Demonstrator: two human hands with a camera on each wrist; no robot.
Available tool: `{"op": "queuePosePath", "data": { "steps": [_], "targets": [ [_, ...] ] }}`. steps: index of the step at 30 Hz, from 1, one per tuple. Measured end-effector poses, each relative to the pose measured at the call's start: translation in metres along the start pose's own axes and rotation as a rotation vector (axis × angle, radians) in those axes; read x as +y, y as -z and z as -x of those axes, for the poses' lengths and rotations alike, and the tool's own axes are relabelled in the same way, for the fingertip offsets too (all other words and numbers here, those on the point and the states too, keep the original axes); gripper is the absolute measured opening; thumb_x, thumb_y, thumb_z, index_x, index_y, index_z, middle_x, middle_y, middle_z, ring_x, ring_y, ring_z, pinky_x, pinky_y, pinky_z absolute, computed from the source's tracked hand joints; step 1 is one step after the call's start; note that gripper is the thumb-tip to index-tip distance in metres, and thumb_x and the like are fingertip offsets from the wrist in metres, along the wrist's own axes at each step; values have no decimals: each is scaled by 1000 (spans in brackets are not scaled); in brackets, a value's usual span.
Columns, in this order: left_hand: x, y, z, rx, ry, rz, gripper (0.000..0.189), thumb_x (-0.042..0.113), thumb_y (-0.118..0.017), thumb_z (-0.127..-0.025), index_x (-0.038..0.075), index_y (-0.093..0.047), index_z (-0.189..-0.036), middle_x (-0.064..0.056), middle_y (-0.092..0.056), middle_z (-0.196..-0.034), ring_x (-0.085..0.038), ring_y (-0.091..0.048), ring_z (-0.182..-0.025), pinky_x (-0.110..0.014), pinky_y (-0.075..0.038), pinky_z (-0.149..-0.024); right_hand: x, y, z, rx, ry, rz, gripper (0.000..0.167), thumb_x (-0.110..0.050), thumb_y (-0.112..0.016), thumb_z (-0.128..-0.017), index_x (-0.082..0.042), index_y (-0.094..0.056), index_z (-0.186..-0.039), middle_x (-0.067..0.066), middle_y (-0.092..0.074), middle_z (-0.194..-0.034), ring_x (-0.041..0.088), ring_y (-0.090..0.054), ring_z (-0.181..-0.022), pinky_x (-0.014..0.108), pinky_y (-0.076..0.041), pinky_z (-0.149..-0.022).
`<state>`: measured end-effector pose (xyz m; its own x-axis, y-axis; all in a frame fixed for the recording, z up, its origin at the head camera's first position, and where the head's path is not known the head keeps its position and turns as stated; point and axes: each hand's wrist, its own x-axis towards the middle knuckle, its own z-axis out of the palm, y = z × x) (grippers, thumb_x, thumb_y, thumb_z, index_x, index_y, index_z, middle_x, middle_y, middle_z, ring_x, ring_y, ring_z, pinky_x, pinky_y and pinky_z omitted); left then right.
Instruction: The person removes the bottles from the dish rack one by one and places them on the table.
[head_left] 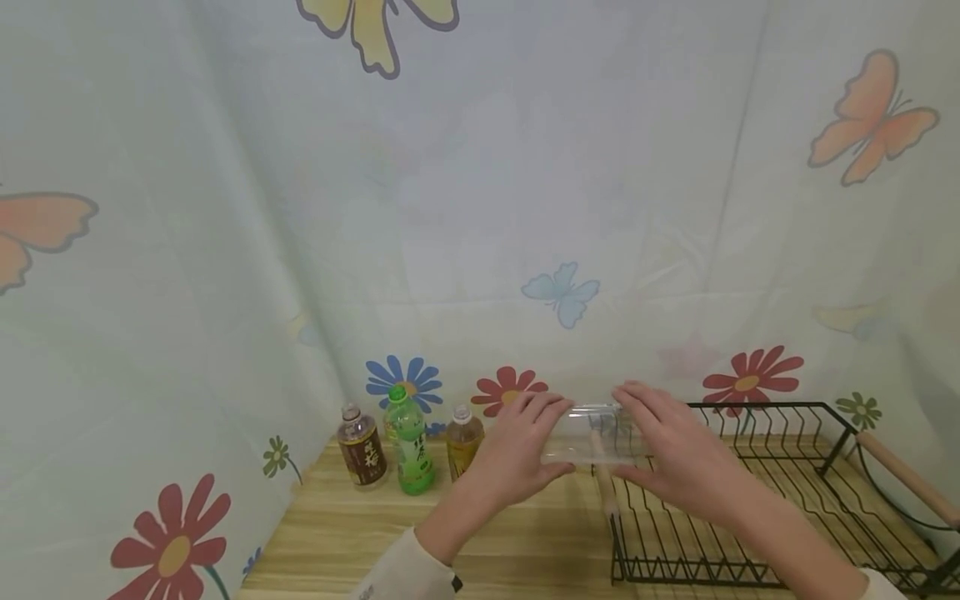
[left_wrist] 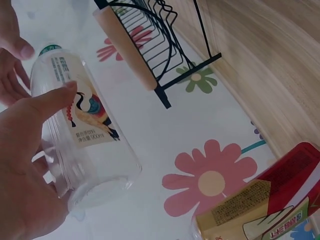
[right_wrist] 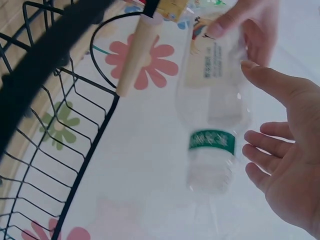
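Observation:
A clear plastic bottle (head_left: 588, 437) lies sideways in the air between both hands, in front of the patterned curtain. It bears a pale label (left_wrist: 82, 125) with a colourful figure, and a green band (right_wrist: 212, 140) circles its neck. My left hand (head_left: 517, 450) grips the body toward the base, thumb across the label in the left wrist view. At the neck end is my right hand (head_left: 675, 450), its thumb and fingers spread beside the bottle, fingertips right at its side in the right wrist view.
A black wire rack (head_left: 720, 575) with wooden handles stands on the wooden table (head_left: 525, 533) at right, partly under the right arm. At back left stand a dark-labelled bottle (head_left: 363, 450), a green bottle (head_left: 411, 446) and a yellow-labelled bottle (head_left: 462, 437), partly hidden by the left hand.

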<state>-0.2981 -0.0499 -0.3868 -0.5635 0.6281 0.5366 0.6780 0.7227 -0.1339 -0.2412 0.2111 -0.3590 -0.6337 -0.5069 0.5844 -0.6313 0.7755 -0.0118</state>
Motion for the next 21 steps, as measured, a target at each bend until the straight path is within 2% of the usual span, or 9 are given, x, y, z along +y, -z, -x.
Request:
{"op": "queuePosePath", "data": {
  "steps": [5,9,16,21],
  "targets": [
    [-7,1,4,28,41,-38,86,51,-93,-78,20,-54,-149,2,-59,-145,-22,-52,-133,-42,-46,-115,1,13,2,2,-14,4,103,-37,-99,-74,-3,-46,-155,19,-50,-155,43,-52,-138,65,-51,-104],
    [-12,2,5,36,65,-23,86,49,-94,-77,19,-55,-147,1,-59,-146,-23,-53,-133,-42,-46,-116,5,22,6,12,-26,-4,104,-38,-99,-74,-4,-45,-157,17,-49,-156,42,-51,-138,66,-50,-104],
    [-22,3,10,54,134,52,85,46,-94,-79,21,-54,-149,4,-58,-149,-21,-53,-132,-39,-45,-116,15,39,18,-38,-137,-139,105,-42,-95,-79,-11,-39,-162,14,-44,-159,41,-50,-139,65,-53,-101],
    [-26,-1,12,101,201,160,80,44,-95,-79,23,-55,-146,6,-60,-142,-19,-56,-130,-39,-48,-114,23,47,25,-56,-199,-162,109,-55,-89,-81,-13,-34,-165,17,-43,-160,44,-48,-139,71,-51,-98]
  ]
}}
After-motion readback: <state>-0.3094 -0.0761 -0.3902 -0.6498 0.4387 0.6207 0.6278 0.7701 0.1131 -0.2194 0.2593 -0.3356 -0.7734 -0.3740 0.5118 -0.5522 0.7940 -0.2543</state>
